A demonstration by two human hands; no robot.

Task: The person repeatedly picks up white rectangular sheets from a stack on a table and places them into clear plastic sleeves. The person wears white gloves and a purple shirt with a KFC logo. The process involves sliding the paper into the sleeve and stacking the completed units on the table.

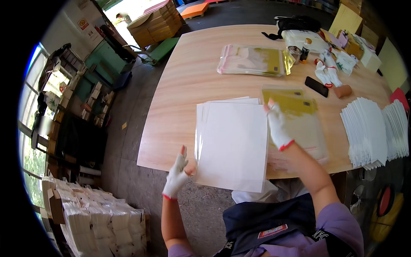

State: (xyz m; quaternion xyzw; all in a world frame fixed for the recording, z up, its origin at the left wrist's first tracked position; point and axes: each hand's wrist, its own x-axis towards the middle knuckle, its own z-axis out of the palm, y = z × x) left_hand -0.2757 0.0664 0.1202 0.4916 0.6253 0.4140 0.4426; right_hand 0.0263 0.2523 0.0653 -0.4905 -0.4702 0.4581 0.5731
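A stack of white sheets (231, 145) lies in front of me, its near end jutting past the table edge; a clear film margin shows along its sides. At its lower left side is my left hand (176, 174), in a white fingerless-tipped glove with a red cuff, fingers apart and holding nothing. My right hand (279, 127), gloved alike, is at the stack's upper right edge, thumb and fingertip slightly apart. Beneath and beside that hand lies a pile of clear plastic sleeves (302, 128) with gold printed ends.
Farther back on the table (175, 107) lies another pile of clear and gold sleeves (250, 60). To the right are a black phone (317, 86), gloves (327, 73), a dark bottle (305, 50) and fanned white paper stacks (366, 130). Bundled paper (98, 214) stands at lower left.
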